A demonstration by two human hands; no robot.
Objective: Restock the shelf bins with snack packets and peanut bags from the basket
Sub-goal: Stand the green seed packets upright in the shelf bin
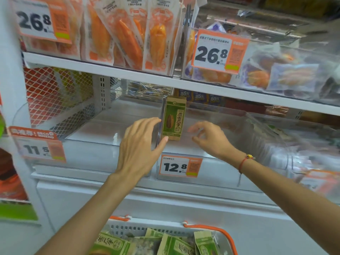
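A green and brown snack packet [173, 119] stands upright in a clear shelf bin [248, 126], against the bin's clear divider [159, 129]. My left hand [139, 144] straddles that divider, fingers spread on its left side and thumb tip touching the packet's lower left corner. My right hand [209, 138] hovers just right of the packet with fingers loosely curled, holding nothing and not touching it. Below, the white basket [147, 227] with orange handles holds several green packets [174, 245].
The bin left of the divider [88, 129] has a bare white floor. Price tags reading 12.8 [179, 166] and 11.5 [38, 149] hang on the shelf front. The shelf above [103, 68] carries orange dried-fruit bags [128, 34] and clear bins.
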